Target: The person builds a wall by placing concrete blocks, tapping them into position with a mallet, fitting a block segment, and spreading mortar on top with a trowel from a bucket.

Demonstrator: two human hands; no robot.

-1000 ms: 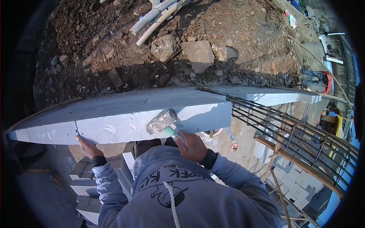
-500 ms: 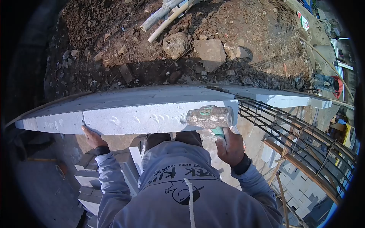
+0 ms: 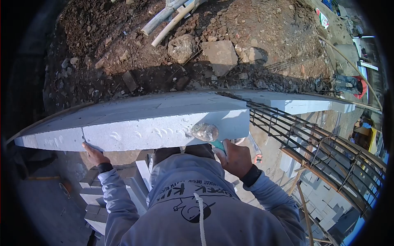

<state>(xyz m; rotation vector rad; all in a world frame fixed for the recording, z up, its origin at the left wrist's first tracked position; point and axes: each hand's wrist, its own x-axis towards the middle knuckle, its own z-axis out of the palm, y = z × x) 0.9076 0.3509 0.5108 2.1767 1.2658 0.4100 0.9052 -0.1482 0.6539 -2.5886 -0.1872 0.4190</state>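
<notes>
My right hand [image 3: 237,159] is wrapped round the green handle of a club hammer [image 3: 205,132]. The hammer's worn, mortar-crusted head is at the top face of a white lightweight concrete block [image 3: 164,130], near its right end; I cannot tell whether it touches. Several curved dents mark that face. My left hand [image 3: 95,155] is at the near edge of the block row, its fingers stretched out onto the edge by the joint between two blocks. Nothing shows in its grip. A thin string line runs along the far edge of the row.
A steel rebar cage [image 3: 316,143] extends to the right of the wall. Stacked blocks [image 3: 96,190] stand below my left arm. Beyond the wall lie soil, stones and bamboo poles [image 3: 172,22]. A person in red [image 3: 361,87] is at the far right.
The hammer and my right hand have moved left and nearer to me, and the hammer head has turned more end-on. My left hand stays by the same joint. The view has shifted slightly.
</notes>
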